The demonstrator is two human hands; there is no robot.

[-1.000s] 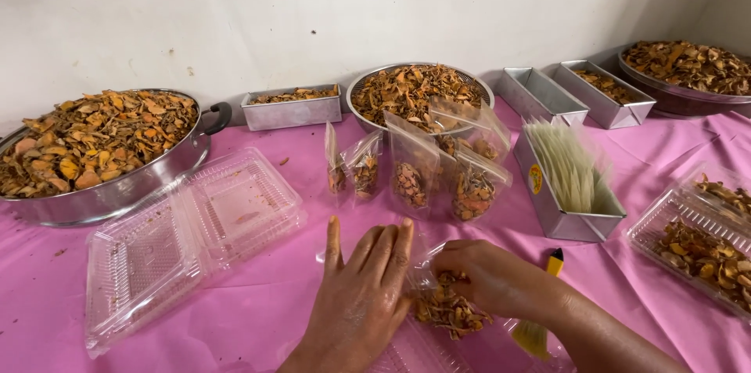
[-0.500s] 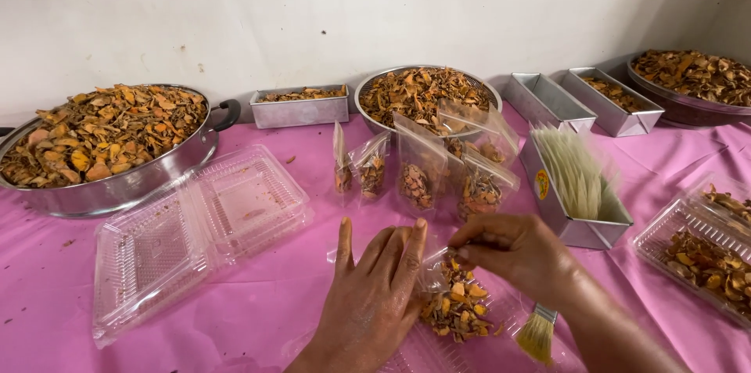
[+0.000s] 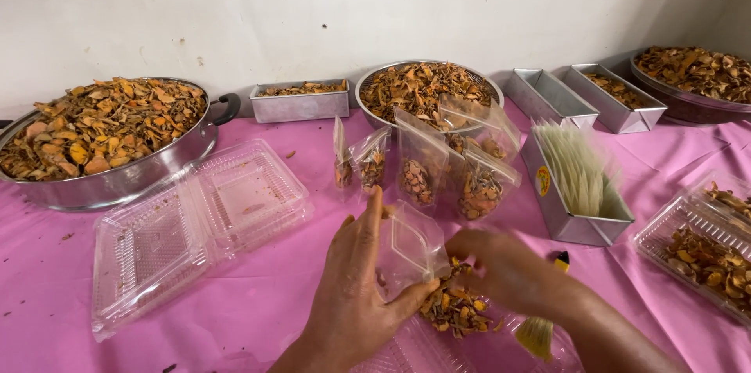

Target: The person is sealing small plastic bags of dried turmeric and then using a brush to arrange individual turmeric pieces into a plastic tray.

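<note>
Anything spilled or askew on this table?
A few dried flakes lie loose on the pink cloth beside the open clamshell box. The filled pouches lean unevenly against the bowl.

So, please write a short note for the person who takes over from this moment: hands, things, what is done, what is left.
Left hand: holds a small clear bag, empty as far as visible.
Right hand: over the pile of dried orange pieces, grip unclear.
Done: several filled bags stand by the round bowl.
Left: this bag is unfilled; the open clear box holds almost nothing.
</note>
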